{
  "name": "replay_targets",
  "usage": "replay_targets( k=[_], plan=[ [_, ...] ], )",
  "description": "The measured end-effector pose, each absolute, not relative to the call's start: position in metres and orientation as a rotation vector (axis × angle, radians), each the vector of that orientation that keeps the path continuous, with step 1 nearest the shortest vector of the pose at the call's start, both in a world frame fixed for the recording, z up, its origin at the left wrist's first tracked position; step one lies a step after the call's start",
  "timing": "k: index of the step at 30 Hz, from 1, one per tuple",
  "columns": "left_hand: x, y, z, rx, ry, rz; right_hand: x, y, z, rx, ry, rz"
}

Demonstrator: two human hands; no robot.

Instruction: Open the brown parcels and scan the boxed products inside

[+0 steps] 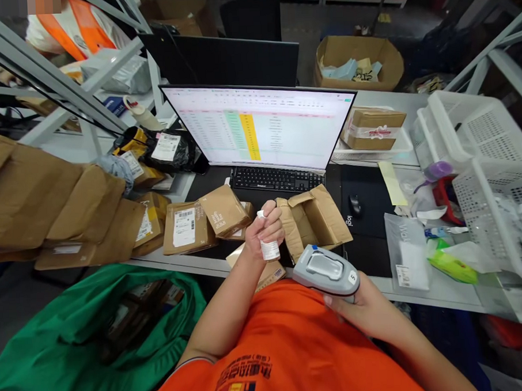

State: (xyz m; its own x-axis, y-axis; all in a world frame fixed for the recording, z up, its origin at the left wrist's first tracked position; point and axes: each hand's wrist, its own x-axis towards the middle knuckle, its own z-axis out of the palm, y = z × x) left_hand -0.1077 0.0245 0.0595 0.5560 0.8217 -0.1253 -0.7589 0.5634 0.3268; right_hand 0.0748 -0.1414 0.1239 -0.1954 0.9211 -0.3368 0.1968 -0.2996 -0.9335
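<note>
My left hand is closed around a small white bottle, held upright over the desk's front edge, just left of an opened cardboard box. My right hand grips a grey handheld barcode scanner close to my chest, its head turned toward the bottle. Several brown cardboard mailers with white labels lie on the desk to the left of the bottle.
A monitor showing a spreadsheet, a keyboard and a mouse stand behind. White baskets and bagged items sit at right. A green bag of parcels lies lower left. Another person in an orange vest is far left.
</note>
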Motion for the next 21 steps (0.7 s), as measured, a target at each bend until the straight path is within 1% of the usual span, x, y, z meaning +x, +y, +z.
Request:
replay_targets(
  k=[5,11,12,14,16,18,19,20,21],
  plan=[
    [-0.107,0.025,0.066,0.413,0.232,0.901,0.077,-0.141,0.120,-1.408,-1.187,1.720],
    [-0.108,0.029,0.058,0.595,0.428,0.889,0.082,-0.148,0.112,-1.456,-0.995,1.748],
    [-0.109,0.030,0.057,0.608,0.427,0.889,0.089,-0.150,0.109,-1.508,-0.982,1.705],
    [-0.111,0.032,0.056,0.643,0.398,0.861,0.113,-0.152,0.097,-1.688,-0.973,1.514],
    [-0.112,0.031,0.055,0.708,0.384,0.793,0.152,-0.151,0.074,-1.993,-0.929,1.183],
    [-0.113,0.025,0.055,0.810,0.448,0.707,0.198,-0.147,0.037,-2.379,-0.796,0.798],
    [-0.112,0.022,0.055,0.876,0.523,0.664,0.220,-0.145,0.015,-2.529,-0.737,0.688],
    [-0.112,0.017,0.054,0.951,0.622,0.628,0.240,-0.144,-0.009,-2.635,-0.687,0.692],
    [-0.112,0.013,0.053,1.024,0.736,0.600,0.257,-0.144,-0.033,-2.699,-0.651,0.772]
  ],
)
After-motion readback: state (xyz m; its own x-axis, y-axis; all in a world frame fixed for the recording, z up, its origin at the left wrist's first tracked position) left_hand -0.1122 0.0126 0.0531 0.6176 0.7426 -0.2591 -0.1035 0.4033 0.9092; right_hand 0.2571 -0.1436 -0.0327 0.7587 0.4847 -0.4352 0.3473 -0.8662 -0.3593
